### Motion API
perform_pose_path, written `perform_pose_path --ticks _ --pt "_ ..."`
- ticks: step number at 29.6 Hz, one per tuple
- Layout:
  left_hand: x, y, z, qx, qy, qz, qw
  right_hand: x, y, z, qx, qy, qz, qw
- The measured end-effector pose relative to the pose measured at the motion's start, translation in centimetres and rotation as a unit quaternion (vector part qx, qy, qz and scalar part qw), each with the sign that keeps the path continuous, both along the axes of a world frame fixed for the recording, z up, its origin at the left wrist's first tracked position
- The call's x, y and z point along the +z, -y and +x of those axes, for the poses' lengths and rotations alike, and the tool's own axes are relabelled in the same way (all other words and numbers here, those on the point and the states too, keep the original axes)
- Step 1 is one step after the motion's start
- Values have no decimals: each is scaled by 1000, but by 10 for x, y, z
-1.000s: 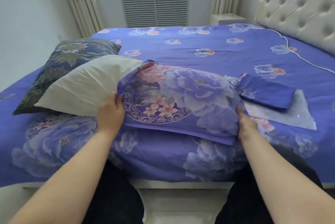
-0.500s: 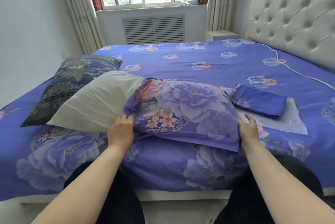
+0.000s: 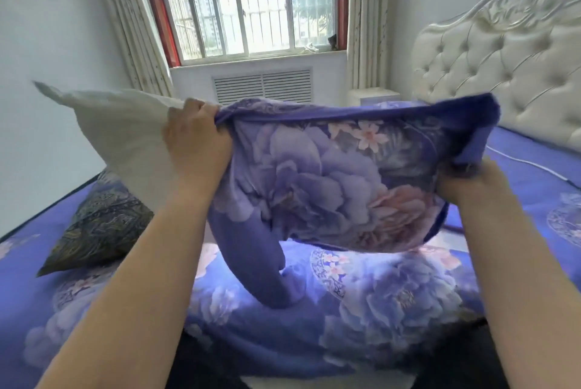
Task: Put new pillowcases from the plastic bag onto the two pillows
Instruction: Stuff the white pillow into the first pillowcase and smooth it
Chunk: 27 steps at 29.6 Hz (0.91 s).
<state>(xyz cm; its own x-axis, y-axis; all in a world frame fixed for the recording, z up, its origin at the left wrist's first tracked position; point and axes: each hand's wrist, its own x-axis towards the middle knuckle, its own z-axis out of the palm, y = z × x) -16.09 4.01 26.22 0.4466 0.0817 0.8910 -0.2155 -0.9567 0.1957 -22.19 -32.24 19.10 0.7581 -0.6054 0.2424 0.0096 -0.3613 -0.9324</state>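
At about 9 o'clock a dark patterned pillow (image 3: 97, 225) lies on the blue flowered bedsheet (image 3: 361, 310), its long axis running from the near left edge of the bed away toward 1 o'clock. Above it, at 10 o'clock, the bare white end of the pillow (image 3: 119, 130) sticks out of its cover and points up and left toward 10 o'clock. This pillow is held in the air above the bed, its long axis lying nearly level from 9 to 3 o'clock, tilted slightly so that the left end sits higher.

Just left of centre, the left hand (image 3: 195, 140) grips the bunched open edge of the blue flowered pillowcase (image 3: 330, 181), fingers curled round the cloth where it meets the white pillow. The pillowcase covers the right part of the pillow; its closed end points toward 3 o'clock. A loose flap of the cloth hangs down at 6 o'clock and touches the sheet.

At 3 o'clock the right hand (image 3: 471, 181) pinches the lower right corner of the pillowcase, fingers clamped on the fabric. Behind it, at 2 o'clock, stands the white tufted headboard (image 3: 490, 67).
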Motion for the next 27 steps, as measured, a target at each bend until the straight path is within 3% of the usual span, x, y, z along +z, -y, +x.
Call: perform_pose_path --ticks 2,5,7,9,11,12,13,15,16,18,20,24,27 --pt "21 2 15 7 -40 31 999 14 2 -2 -15 73 -10 997" --pt "23 1 47 10 -148 10 989 25 0 10 -85 37 -72 993" --pt "9 2 73 11 -235 15 972 27 -7 30 -55 63 -14 996" --pt "-16 3 97 -13 -312 11 950 24 -11 55 -7 78 109 991" --pt "-50 6 115 -64 -374 -30 925 7 -19 87 104 73 332 935" --pt "-69 9 121 -90 -398 -51 911 -9 -24 101 129 45 384 913" --pt "-87 13 124 -109 -414 -67 901 -25 -28 110 144 8 345 928" --pt "-116 21 129 -135 -432 -126 883 -57 -40 123 164 -59 157 972" --pt "-127 25 130 -148 -441 -175 868 -73 -47 126 187 -92 58 976" --pt "-143 31 130 -168 -452 -259 837 -100 -60 131 218 -176 -135 951" --pt "-151 37 134 -175 -452 -301 821 -118 -76 134 180 -252 -341 888" --pt "-154 55 132 -139 -460 -173 860 -131 -115 134 222 -215 -455 835" --pt "-162 71 125 -197 -436 -177 860 -138 -135 133 285 -199 -471 811"
